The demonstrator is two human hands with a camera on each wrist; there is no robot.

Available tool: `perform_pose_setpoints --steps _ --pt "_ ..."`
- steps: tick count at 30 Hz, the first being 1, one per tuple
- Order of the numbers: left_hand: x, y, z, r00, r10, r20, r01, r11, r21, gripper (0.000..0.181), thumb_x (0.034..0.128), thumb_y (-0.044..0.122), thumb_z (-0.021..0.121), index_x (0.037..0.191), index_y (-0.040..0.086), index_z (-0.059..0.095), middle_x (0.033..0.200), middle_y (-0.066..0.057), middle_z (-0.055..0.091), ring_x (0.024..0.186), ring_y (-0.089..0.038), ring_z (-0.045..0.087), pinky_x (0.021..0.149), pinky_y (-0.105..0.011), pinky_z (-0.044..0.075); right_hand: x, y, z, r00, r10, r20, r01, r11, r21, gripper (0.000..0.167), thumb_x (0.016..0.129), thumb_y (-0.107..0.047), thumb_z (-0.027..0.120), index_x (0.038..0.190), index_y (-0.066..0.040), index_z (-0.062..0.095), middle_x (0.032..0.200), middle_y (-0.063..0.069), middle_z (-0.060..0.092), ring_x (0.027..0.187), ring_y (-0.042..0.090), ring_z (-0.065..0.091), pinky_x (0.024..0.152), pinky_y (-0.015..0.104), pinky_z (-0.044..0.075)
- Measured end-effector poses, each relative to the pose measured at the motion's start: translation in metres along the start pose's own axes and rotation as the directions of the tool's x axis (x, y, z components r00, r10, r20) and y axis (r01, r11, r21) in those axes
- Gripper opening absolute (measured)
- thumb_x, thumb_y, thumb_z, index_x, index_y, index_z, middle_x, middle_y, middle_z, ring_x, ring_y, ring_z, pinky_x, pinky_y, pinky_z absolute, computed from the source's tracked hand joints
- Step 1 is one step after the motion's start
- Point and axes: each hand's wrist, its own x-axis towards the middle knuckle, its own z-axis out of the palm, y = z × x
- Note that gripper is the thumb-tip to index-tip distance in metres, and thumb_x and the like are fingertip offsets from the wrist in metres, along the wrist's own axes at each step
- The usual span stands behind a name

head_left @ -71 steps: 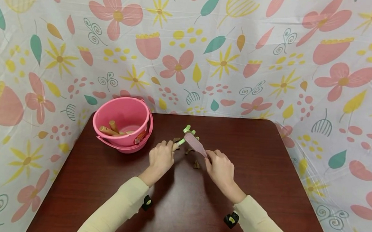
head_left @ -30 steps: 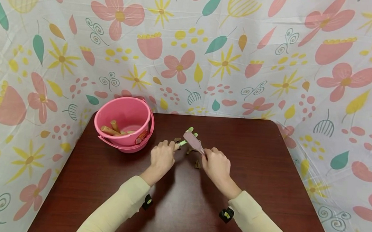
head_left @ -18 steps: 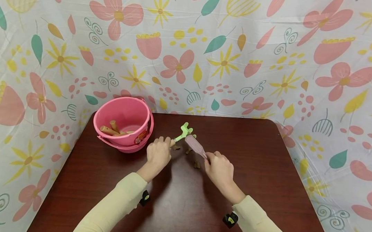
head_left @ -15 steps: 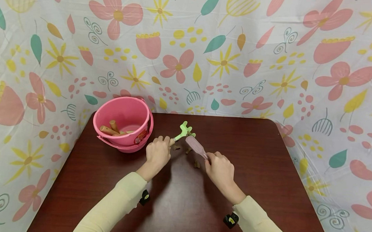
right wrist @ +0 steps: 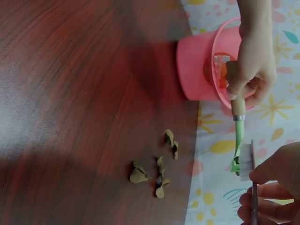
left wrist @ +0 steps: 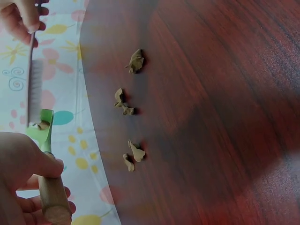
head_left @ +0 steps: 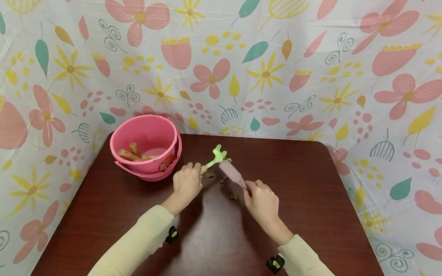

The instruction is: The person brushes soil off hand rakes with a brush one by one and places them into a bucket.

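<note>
My left hand (head_left: 188,181) grips the wooden handle of a small green toy garden rake (head_left: 218,154), its pronged head raised above the table. My right hand (head_left: 261,199) holds a mauve brush (head_left: 231,171) by its handle. In the right wrist view, the brush's pale bristles (right wrist: 245,161) are against or very close to the rake's head, where a bit of brown matter shows. Several crumpled brown pieces, perhaps clay or dried soil, lie on the table below, among them one clump (left wrist: 136,61) in the left wrist view.
A pink bucket (head_left: 151,128) stands at the table's back left, its handle hanging down. Several wooden tool handles (head_left: 129,155) rest inside it. A flower-patterned cloth (head_left: 244,110) hangs behind the dark wooden table (head_left: 297,166).
Since about a second ago, my left hand has shifted slightly left and turned the rake, exposing more of its green head. The brush stays by the prongs. The brown pieces on the table have not moved.
</note>
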Motion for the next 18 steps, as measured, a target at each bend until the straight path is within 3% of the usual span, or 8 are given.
perform_pose_setpoints --steps 9,18 --pt "-0.007 0.005 0.002 0.999 0.006 0.037 -0.006 1.000 0.004 0.023 0.0708 0.022 0.074 0.083 0.011 0.058 0.071 -0.007 0.056 0.065 -0.024 0.058 0.047 -0.037 0.046 0.016 -0.009 0.005 1.000 -0.004 -0.020 0.004 1.000 0.020 0.021 0.076 -0.016 0.072 0.097 -0.013 0.071 0.082 0.007 0.066 0.063 0.024 0.061 0.042 0.038 0.045" --pt "-0.011 0.010 0.003 0.999 0.033 -0.014 -0.033 0.999 0.002 0.026 0.0677 0.023 0.076 0.083 0.010 0.059 0.071 -0.007 0.057 0.065 -0.025 0.059 0.048 -0.037 0.046 0.025 -0.011 0.018 1.000 0.023 -0.017 -0.023 1.000 -0.015 0.020 0.075 -0.016 0.072 0.094 -0.011 0.071 0.080 0.007 0.064 0.063 0.027 0.060 0.046 0.043 0.046"
